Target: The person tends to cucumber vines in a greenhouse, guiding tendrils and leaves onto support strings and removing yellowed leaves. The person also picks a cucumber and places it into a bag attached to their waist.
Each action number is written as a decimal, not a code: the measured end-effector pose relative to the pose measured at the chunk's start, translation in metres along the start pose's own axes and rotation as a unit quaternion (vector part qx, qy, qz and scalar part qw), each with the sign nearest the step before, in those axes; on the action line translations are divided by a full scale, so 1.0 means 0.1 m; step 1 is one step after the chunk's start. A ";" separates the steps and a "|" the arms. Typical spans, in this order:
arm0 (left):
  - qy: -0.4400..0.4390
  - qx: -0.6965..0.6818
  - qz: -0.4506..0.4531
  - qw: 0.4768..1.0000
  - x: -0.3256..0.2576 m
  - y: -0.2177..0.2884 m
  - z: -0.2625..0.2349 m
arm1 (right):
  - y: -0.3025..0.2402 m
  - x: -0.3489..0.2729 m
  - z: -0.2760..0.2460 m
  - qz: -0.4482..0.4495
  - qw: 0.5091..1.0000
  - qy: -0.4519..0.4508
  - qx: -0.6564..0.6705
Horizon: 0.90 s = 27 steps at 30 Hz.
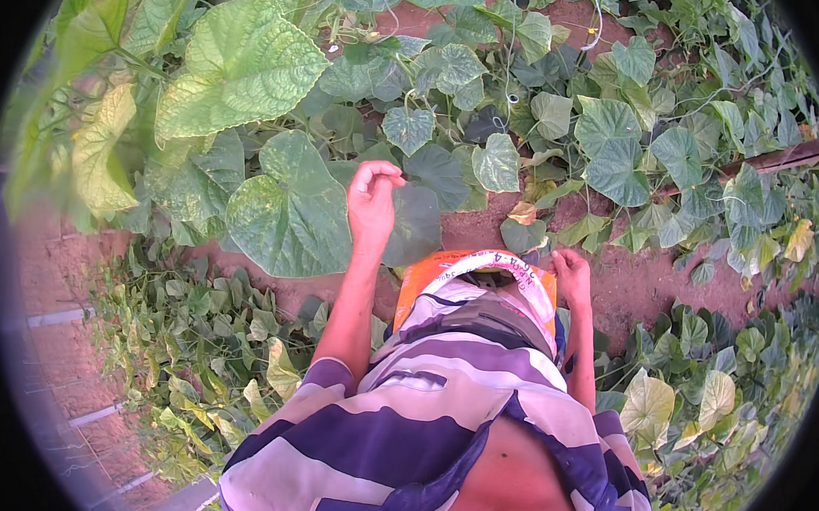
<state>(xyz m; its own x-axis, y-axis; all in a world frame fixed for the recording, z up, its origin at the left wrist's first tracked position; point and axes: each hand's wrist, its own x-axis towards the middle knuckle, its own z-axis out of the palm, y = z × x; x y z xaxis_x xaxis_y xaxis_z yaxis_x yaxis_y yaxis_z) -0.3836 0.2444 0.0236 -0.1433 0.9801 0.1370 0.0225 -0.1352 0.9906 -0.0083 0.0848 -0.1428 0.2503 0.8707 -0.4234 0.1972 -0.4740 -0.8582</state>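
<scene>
My left hand (373,197) is raised among the cucumber-like vines, its fingers curled in. Whatever it holds, if anything, does not show. Broad green leaves (288,209) hang just to its left, and a darker leaf (415,224) lies behind it on the right. Low at the right edge of an orange and white printed sack (418,279) is my right hand (571,276), its fingers bent. I cannot make out anything in its grasp, nor whether it touches the sack. The sack hangs at my waist, its mouth partly gaping, its inside dark.
Dense vines climb ahead on thin strings (509,77), with a large pale leaf (240,65) close at upper left. A wooden pole (779,157) crosses at right. Reddish soil (484,231) runs between the rows. More low plants (214,338) grow behind on both sides.
</scene>
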 end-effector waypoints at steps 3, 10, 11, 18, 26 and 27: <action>0.027 -0.015 0.070 0.997 0.43 0.23 -0.28 | -0.35 -0.09 0.09 -0.049 0.995 0.027 -0.077; 0.130 0.039 0.152 0.979 0.91 0.42 -1.13 | -0.89 -0.69 0.62 -0.078 0.992 0.073 -0.064; 0.159 0.066 0.174 0.969 0.94 0.39 -1.25 | -0.96 -0.75 0.72 -0.091 0.991 0.074 -0.058; 0.205 0.097 0.209 0.951 1.01 0.80 -1.53 | -1.97 -0.93 0.99 -0.128 0.987 -0.001 -0.099; 0.204 0.211 0.195 0.936 0.71 0.83 -1.77 | -5.00 -1.18 1.88 -0.746 0.662 0.010 -0.074; 0.181 0.269 0.192 0.926 0.64 0.88 -1.76 | -5.27 -1.13 2.00 -0.768 0.635 0.019 -0.078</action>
<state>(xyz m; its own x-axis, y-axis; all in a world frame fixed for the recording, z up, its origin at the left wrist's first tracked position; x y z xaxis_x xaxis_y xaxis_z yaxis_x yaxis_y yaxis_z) -0.5645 0.2699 0.1204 -0.3424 0.7484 0.5681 0.6163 -0.2775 0.7370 -0.3304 0.2623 0.2988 -0.3303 0.3187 0.8885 0.3268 0.9217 -0.2091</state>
